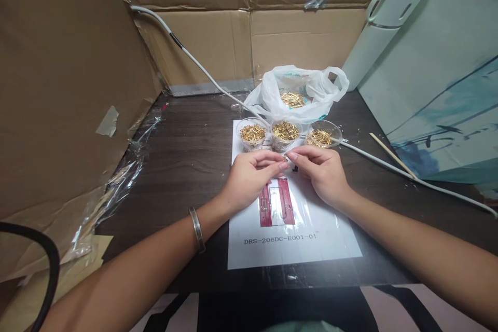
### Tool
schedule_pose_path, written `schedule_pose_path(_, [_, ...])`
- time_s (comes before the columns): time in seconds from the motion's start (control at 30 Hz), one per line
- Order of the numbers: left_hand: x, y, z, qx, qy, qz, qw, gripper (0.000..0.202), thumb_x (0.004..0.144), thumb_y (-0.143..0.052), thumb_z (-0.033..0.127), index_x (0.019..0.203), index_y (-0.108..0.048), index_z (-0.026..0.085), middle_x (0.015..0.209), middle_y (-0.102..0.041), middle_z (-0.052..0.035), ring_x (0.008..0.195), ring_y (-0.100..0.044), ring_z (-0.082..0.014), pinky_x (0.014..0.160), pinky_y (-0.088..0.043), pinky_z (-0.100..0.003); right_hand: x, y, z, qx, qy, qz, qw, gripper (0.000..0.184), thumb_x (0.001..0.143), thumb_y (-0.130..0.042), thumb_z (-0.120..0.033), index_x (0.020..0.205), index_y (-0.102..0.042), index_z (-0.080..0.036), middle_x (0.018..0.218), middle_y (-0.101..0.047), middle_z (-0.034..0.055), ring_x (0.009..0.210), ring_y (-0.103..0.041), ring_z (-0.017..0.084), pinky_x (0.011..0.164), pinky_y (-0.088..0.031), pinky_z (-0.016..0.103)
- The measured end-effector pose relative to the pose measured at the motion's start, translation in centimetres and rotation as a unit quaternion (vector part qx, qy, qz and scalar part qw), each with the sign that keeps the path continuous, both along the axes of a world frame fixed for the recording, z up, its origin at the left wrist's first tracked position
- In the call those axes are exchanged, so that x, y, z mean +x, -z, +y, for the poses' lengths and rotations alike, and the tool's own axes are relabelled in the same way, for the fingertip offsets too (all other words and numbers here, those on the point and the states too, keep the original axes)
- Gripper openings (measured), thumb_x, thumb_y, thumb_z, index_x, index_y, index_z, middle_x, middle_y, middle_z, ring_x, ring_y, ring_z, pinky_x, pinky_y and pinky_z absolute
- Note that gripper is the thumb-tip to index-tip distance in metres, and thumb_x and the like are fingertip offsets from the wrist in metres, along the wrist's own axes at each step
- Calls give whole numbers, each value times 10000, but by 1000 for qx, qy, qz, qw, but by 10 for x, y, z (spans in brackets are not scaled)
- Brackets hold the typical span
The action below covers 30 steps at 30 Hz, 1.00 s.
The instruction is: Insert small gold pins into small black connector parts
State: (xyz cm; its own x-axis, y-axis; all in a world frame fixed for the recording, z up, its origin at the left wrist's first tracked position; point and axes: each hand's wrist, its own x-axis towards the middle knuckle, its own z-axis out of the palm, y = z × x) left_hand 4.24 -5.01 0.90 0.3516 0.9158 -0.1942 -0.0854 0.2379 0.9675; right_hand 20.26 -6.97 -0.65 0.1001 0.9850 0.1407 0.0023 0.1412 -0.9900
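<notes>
My left hand (254, 174) and my right hand (322, 171) meet over a printed white sheet (295, 249), fingertips pinched together. Between them shows a small gold-coloured metal pin (286, 157), mostly covered by the fingers. Just beyond the hands stand three clear plastic cups: the left cup (252, 134), the middle cup (286, 132) and the right cup (323, 136), each holding many small gold-coloured metal pieces. Below the hands, the sheet carries a red and white picture (277, 202) and the print "DRS-206DC-E001-01".
Behind the cups sits an open white plastic bag (268, 94) with longer gold pins. A white cable (202, 67) crosses the dark table (182, 166). At the right are a thin wooden stick (392, 155) and a tall white bottle (373, 41). Cardboard walls (210, 41) enclose the back and left.
</notes>
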Motion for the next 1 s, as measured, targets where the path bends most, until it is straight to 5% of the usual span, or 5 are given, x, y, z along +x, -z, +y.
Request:
schedule_pose_path(0.47, [-3, 4, 1, 40, 28, 62, 997, 174, 815, -674, 257, 929, -730, 138, 886, -764, -80, 728, -718, -126, 545, -493, -153, 2, 3, 2, -6, -29, 18, 999, 80, 754, -715, -266, 713, -719, -197, 465, -443, -65, 451, -346, 71, 469, -286, 263])
schedule_pose_path(0.6, [-3, 5, 2, 62, 32, 59, 996, 178, 843, -639, 266, 933, -735, 146, 907, -764, -87, 723, -717, -135, 545, -507, -174, 2, 1, 1, -12, -45, 11, 999, 112, 764, -712, -296, 736, -701, -188, 518, -531, -38, 454, -355, 72, 444, -258, 260])
schedule_pose_path(1.0, [-2, 3, 0, 37, 8, 21, 999, 159, 729, -752, 228, 857, -740, 134, 782, -758, -55, 684, -711, -135, 567, -538, -184, 3, -2, 1, -19, -70, 6, 997, 133, 778, -693, -319, 774, -668, -189, 487, -447, -58, 444, -323, 75, 429, -216, 258])
